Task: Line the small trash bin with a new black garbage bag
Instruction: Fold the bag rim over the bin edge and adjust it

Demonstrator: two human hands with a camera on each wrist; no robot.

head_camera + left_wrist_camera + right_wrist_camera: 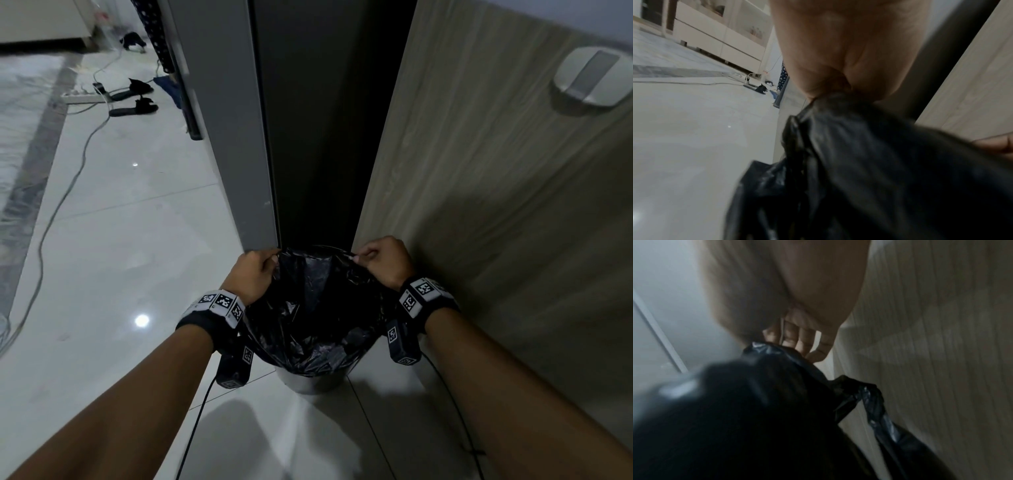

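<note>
Bag (315,301): black, mouth spread wide, lower centre of frame, body sunk in bin (308,382) on floor. L hand (255,272) & R hand (383,262) each pinch the bag edge on opp. sides, above bin rim. Rim lies straight below both hands, equidistant.

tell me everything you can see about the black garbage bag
The black garbage bag is thin, glossy, crinkled plastic. Its mouth is spread open, facing up, with its lower part hanging into the small pale trash bin on the tiled floor. The left hand and right hand each pinch a bunched part of its top edge on opposite sides. The edge is not yet folded over the bin's rim.
</note>
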